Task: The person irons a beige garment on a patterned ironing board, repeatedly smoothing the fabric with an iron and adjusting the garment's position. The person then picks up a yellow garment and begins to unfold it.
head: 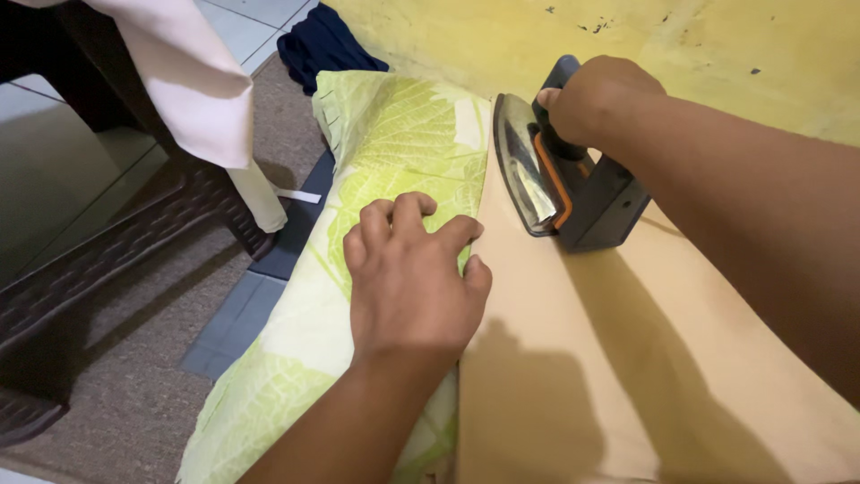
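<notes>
- At the cloth's left edge: left hand [408,269] lies flat, fingers loosely curled and holding nothing, palm pressing the border of the smooth peach-tan cotton cloth [573,358], apparently pinning it taut.
- Right hand [596,99] is closed around the black handle of the electric iron with a shiny steel soleplate and orange trim [560,179]. Iron is tipped onto its side edge, soleplate turned toward the left hand and off the fabric, likely to keep heat away from it.
- Peach cloth lies flat and nearly creaseless, spread from the iron toward the wearer.
- Under it, a soft pale-green leaf-print padded cover [376,152] serves as pressing bed.
- Beyond: coarse grey-brown carpet [143,385], grey floor mat [237,318], dark woven-plastic chair [116,242] draped with white fabric [193,81], navy garment [327,45], scuffed yellow wall [717,45].
</notes>
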